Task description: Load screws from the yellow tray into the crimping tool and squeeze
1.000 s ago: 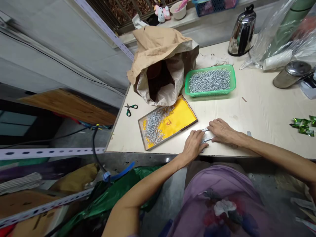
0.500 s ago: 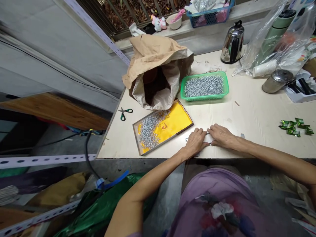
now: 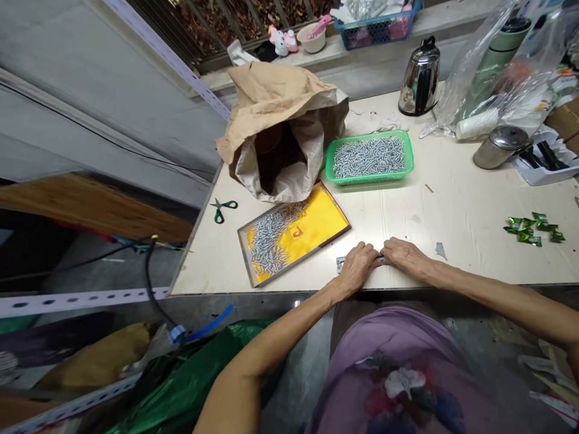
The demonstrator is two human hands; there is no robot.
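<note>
Both hands grip a narrow silvery metal strip (image 3: 340,263) near the table's front edge. My left hand (image 3: 360,265) is closed around its left part, and the left end with what look like small holes sticks out past the fingers. My right hand (image 3: 404,258) is closed on the right end, which it hides. Only a short dark stretch of metal shows between the hands. To the left lies a shallow tray (image 3: 302,263) with a yellow lining and many small metal pins. Farther back is a green plastic basket (image 3: 370,179) full of similar pins.
A brown paper sack (image 3: 280,90) lies open behind the tray, with green-handled scissors (image 3: 221,210) to its left. At the back right stand a steel kettle (image 3: 420,78) and a metal canister (image 3: 501,146). Green wrapped packets (image 3: 534,229) lie at the right. A small grey scrap (image 3: 440,250) is near my right wrist.
The metal strip has been turned between my hands: its broad pale face showed before, and now a narrower, darker side shows. My fingers have curled in more. The view has shifted slightly.
</note>
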